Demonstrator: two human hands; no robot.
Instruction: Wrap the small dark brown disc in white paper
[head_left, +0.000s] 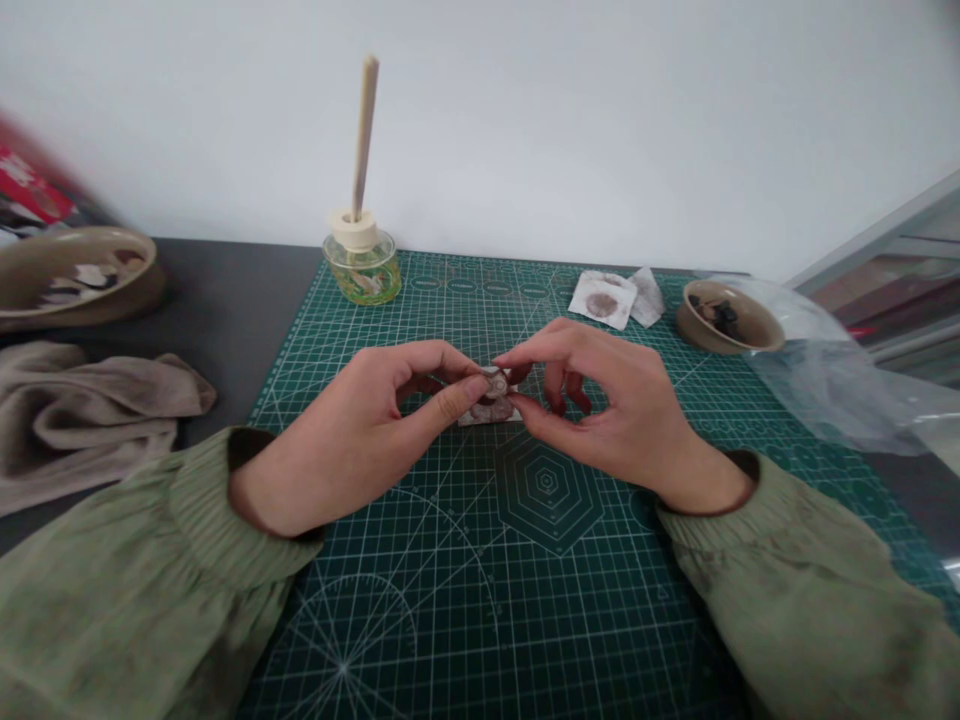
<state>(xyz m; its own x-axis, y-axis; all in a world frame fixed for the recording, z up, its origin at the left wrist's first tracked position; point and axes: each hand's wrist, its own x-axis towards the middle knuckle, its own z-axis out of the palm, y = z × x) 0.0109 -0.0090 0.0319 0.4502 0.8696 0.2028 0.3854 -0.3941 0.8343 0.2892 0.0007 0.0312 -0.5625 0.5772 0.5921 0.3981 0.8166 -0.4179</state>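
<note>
My left hand [360, 430] and my right hand [607, 400] meet above the middle of a green cutting mat [547, 495]. Between their thumbs and forefingers I hold a small white paper piece [491, 410] printed with a brown round pattern. A small round part [496, 381] stands at its top edge, and my fingertips hide much of the piece. Its exact shape and any folds are too small to tell. The other fingers of both hands curl loosely in the air.
Two white paper sachets [602, 300] lie on the far mat beyond my right hand, and a ceramic bowl [727, 315] sits at the mat's right edge by a clear plastic bag [825, 360]. A glass jar [361, 268] holds a pale stick. A larger bowl [75, 275] and grey cloth [82, 420] lie left.
</note>
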